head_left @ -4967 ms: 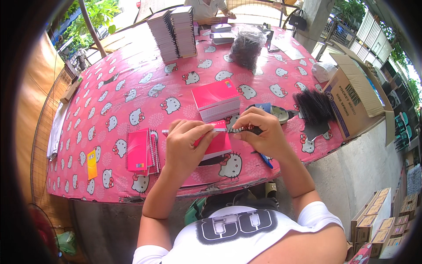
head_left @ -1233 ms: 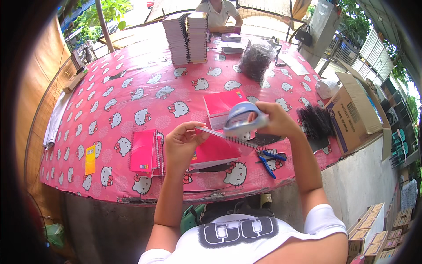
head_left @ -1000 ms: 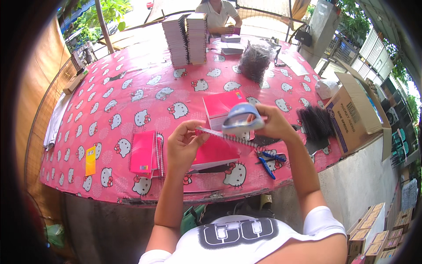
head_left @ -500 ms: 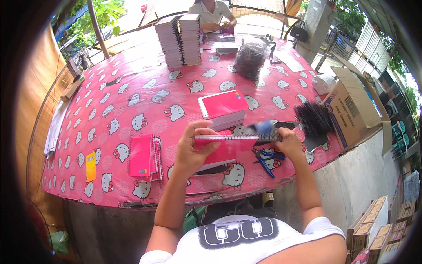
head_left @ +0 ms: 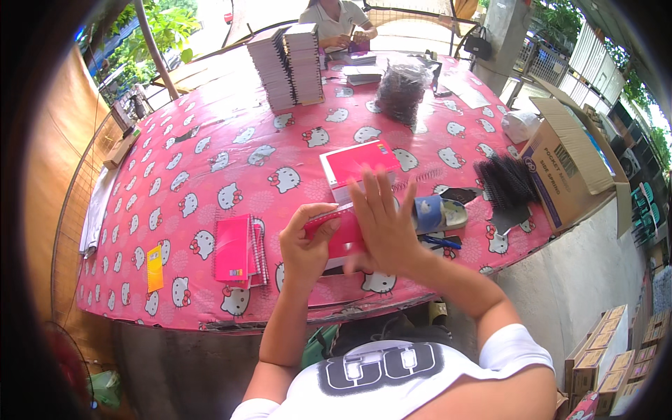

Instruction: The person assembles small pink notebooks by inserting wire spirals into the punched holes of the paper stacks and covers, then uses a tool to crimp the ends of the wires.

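My left hand (head_left: 311, 241) pinches a pink notebook (head_left: 341, 236) by its left end, thumb on the cover. My right hand (head_left: 385, 220), fingers stretched out and slightly blurred, lies across the notebook's right part and hides it. Just beyond stands a stack of pink-covered notebooks (head_left: 357, 159). A thin spiral coil (head_left: 420, 180) shows past my right fingertips; whether it joins the notebook I cannot tell. Beside my right wrist lies a blue slipper-like thing (head_left: 430, 213) with a patterned strap. Blue-handled pliers (head_left: 442, 242) lie below it, partly hidden.
Spiral-bound pink notebooks (head_left: 234, 246) and a yellow card (head_left: 155, 269) lie at left. Black coils (head_left: 502, 183) sit near an open cardboard box (head_left: 560, 168) at right. Tall notebook stacks (head_left: 285, 66) and a plastic-wrapped bundle (head_left: 404, 91) stand farther back. Across the table sits a person (head_left: 339, 24).
My right hand has left the coil end at the right and moved left onto the notebook, its fingers now spread. The notebook's edge has tilted, and my left hand still holds it.
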Demonstrator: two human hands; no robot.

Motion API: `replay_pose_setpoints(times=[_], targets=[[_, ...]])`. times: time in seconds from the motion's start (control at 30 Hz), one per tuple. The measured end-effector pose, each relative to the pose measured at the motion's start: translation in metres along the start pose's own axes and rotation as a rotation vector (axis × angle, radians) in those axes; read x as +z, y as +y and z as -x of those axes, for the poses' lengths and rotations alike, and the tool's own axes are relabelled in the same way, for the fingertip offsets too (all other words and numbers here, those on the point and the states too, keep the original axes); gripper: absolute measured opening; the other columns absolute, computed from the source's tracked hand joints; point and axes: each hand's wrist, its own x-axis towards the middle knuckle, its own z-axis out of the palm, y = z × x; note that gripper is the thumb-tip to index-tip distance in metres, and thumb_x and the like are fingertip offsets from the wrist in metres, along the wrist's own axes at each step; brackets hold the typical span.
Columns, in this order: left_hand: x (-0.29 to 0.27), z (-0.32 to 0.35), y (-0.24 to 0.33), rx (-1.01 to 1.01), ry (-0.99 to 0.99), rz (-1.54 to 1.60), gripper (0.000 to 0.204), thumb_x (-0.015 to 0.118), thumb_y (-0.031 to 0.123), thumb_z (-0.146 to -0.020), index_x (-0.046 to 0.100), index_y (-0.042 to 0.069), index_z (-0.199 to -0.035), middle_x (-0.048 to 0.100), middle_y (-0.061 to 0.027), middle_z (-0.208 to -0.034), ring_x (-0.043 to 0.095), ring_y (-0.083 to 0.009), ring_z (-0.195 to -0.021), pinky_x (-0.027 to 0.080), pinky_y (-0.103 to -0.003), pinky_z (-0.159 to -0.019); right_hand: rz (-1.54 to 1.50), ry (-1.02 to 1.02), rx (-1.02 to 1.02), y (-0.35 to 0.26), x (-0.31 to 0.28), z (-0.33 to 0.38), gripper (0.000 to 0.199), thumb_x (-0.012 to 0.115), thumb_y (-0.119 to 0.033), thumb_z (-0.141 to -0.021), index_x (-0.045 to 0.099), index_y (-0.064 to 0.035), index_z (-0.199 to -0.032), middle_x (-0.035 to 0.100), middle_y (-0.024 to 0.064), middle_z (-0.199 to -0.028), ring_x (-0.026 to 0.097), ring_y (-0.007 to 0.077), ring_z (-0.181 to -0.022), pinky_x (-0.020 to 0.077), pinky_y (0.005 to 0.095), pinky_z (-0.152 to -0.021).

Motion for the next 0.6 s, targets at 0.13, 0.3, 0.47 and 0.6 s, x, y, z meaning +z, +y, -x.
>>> replay_pose_setpoints(times=[0.13, 0.3, 0.47, 0.6], targets=[[-0.01, 0.0, -0.002, 0.046, -0.031, 0.001, 0.018, 0.069, -0.005, -0.083, 0.063, -0.001, -0.1, 0.067, -0.0056, -0.094, 0.061, -0.01, -0.089, 0.048, -0.023, -0.08, -0.038, -0.118, -0.031, -0.008, -0.058, 0.023, 0.092, 0.047, -0.07, -0.081, 0.04, 0.0031, -0.137, 0.036, 0.0257, -0.145, 0.033, 0.0401, -0.136, 0.0212, 0.0644, -0.103], [-0.022, 0.006, -0.009, 0.081, -0.098, 0.043, 0.017, 0.069, -0.007, -0.083, 0.063, -0.001, -0.097, 0.067, -0.0065, -0.094, 0.061, -0.0098, -0.09, 0.048, -0.024, -0.081, -0.23, 0.123, 0.059, -0.002, -0.137, -0.014, 0.054, 0.073, -0.046, -0.076, 0.067, 0.0006, -0.102, 0.069, 0.0176, -0.098, 0.067, 0.0339, -0.093, 0.054, 0.0405, -0.075], [-0.021, 0.003, -0.01, 0.0, -0.112, 0.087, 0.017, 0.068, -0.008, -0.083, 0.061, -0.001, -0.096, 0.067, -0.0074, -0.094, 0.061, -0.0107, -0.09, 0.049, -0.025, -0.081, -0.203, -0.505, -0.002, 0.02, -0.088, -0.047, 0.062, 0.071, -0.05, -0.075, 0.063, 0.0004, -0.11, 0.068, 0.0182, -0.096, 0.066, 0.0347, -0.088, 0.0526, 0.042, -0.074], [-0.018, 0.0, -0.004, -0.114, -0.115, 0.14, 0.016, 0.068, -0.009, -0.082, 0.061, -0.001, -0.095, 0.067, -0.0079, -0.095, 0.062, -0.0109, -0.092, 0.051, -0.026, -0.081, -0.273, -0.52, -0.088, 0.006, -0.09, -0.053, 0.05, 0.071, -0.048, -0.076, 0.063, 0.0001, -0.086, 0.066, 0.0163, -0.08, 0.066, 0.034, -0.082, 0.0513, 0.0434, -0.069]])
